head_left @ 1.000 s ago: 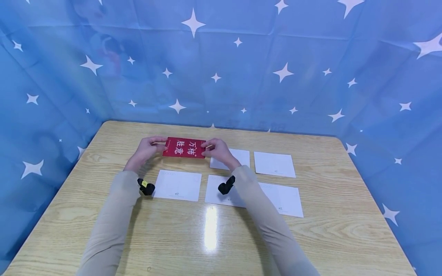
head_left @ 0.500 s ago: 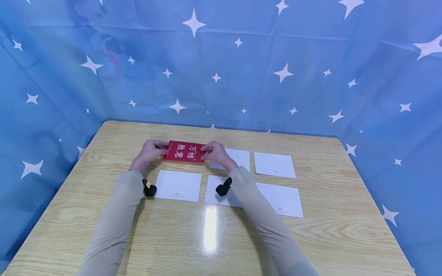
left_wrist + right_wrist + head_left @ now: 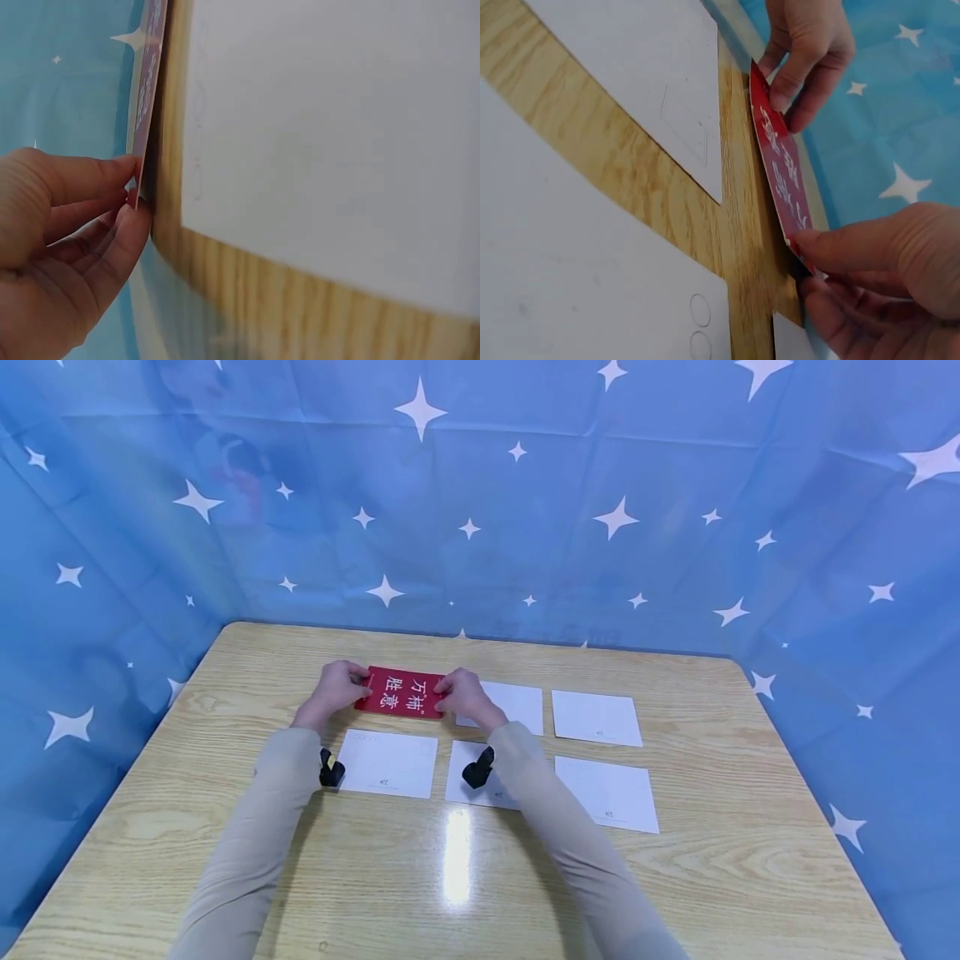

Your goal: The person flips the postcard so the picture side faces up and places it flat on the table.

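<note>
A red card (image 3: 403, 692) with white Chinese characters is held flat between both hands near the table's far left. My left hand (image 3: 334, 690) pinches its left end, thumb on top and fingers beneath, as the left wrist view shows with the left hand (image 3: 75, 232) at the card's edge (image 3: 146, 112). At the opposite end, my right hand (image 3: 462, 695) pinches the card beside a white card (image 3: 517, 703). The right wrist view has both ends of the red card (image 3: 778, 161) gripped, with the right hand (image 3: 900, 277) nearest and a shadow under the card.
In the front row lie three white cards: a left one (image 3: 387, 764), a middle one (image 3: 465, 777) partly under the right forearm, and a right one (image 3: 615, 793). Another white card (image 3: 596, 717) lies at the back right. A blue starred curtain (image 3: 480, 527) hangs behind the wooden table (image 3: 375, 893).
Both hands have brought the red card slightly toward the front and lower, close over the table. The left hand has shifted a little right; the white cards have stayed put.
</note>
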Motion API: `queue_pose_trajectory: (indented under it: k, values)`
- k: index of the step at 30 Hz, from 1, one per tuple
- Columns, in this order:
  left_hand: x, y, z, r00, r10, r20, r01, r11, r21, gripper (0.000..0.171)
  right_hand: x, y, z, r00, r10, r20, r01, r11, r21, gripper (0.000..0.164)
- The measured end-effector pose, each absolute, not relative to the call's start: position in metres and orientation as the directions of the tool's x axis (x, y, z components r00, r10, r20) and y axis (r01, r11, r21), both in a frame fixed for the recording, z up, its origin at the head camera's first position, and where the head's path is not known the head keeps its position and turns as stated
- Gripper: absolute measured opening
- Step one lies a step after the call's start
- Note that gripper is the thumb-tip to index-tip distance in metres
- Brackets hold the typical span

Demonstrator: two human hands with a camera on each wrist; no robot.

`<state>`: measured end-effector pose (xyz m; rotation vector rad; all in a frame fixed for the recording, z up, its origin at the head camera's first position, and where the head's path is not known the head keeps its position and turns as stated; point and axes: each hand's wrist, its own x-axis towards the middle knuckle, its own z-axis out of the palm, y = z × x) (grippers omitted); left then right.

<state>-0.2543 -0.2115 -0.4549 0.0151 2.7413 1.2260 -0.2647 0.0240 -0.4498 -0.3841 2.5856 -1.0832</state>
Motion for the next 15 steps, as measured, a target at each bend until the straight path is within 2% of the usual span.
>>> queue_pose_trajectory:
  k: [15]
  values:
    - [-0.251,-0.2,-0.447,-0.99,0.075,-0.116,-0.011,0.794,0.608,0.041,-0.259,0.015,-0.445,-0.922,-0.319,-0.219,-0.114,0.764,-0.635,0.03]
